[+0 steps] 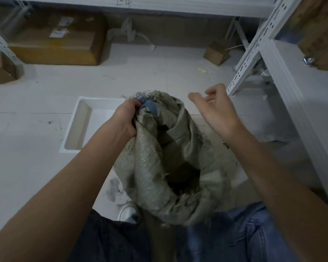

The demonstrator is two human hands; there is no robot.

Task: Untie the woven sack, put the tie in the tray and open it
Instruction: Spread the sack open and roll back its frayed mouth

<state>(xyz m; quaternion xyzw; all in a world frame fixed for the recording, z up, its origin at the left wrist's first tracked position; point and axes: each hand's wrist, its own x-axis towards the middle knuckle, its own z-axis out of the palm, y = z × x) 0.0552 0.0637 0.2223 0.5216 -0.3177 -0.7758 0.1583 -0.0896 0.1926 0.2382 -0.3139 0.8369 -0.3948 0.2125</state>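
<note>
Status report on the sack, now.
Left hand gripping the sack rim by a blue strip. Right hand free, open above it. Sack mouth partly open. Tray beside it, visible part empty.

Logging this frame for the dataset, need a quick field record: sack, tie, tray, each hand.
sack: grey-green woven sack, upright on the pale floor between the person's legs, mouth partly open, dark inside
tie: blue strip at the bunched sack rim; cannot tell whether it is loose or knotted
tray: white rectangular plastic tray on the floor, left of and behind the sack; visible part holds nothing
left hand: gripping the bunched rim beside the blue strip
right hand: off the sack, fingers loosely curled, holding nothing
</note>
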